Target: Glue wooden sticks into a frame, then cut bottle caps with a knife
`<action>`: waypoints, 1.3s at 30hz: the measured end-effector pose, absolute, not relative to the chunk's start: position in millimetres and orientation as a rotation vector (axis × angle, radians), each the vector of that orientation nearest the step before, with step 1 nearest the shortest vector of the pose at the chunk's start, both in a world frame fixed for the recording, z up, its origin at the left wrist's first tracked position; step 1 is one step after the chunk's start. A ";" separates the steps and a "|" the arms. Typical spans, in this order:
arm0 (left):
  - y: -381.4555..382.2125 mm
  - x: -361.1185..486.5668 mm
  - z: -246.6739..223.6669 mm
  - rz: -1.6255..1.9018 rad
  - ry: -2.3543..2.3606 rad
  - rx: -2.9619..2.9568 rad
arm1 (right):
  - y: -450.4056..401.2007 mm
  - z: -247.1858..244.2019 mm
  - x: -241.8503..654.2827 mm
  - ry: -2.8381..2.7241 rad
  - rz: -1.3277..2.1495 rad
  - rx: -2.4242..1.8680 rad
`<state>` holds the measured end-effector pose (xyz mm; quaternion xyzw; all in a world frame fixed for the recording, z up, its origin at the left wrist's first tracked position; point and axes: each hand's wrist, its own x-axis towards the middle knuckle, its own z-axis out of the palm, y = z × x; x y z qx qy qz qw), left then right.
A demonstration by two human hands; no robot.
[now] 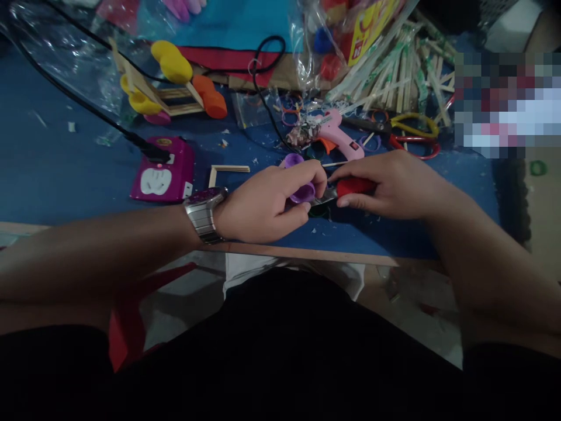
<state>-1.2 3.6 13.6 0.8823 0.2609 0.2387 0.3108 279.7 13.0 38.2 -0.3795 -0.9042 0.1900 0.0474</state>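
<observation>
My left hand (269, 202), with a metal watch at the wrist, is closed around purple plastic cup-shaped pieces (302, 193) near the table's front edge. One purple rim (294, 159) shows above the fingers. From the right, my right hand (394, 184) grips a red-handled knife (356, 187). Its short metal blade reaches toward the purple pieces, and my fingers hide whether it touches them. Just beyond the hands lies a pink glue gun (336, 131). Left of them is an L-shaped frame of wooden sticks (230, 169).
A magenta power outlet box (163, 169) with a black cable (74, 96) stands at left. Behind are a stick frame with yellow and orange pieces (175, 88), scissors (412, 131), bundled wooden sticks (394, 76) and plastic bags. The table's wooden edge (307, 252) runs along the front.
</observation>
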 end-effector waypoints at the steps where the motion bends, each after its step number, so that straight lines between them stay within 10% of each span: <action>1: 3.5 -1.4 13.6 0.649 0.689 2.313 | 12.8 38.6 279.2 -2.752 0.586 -1.159; 39: 3.3 -1.6 14.4 0.900 0.647 2.227 | 13.0 37.1 279.6 -2.677 0.678 -1.123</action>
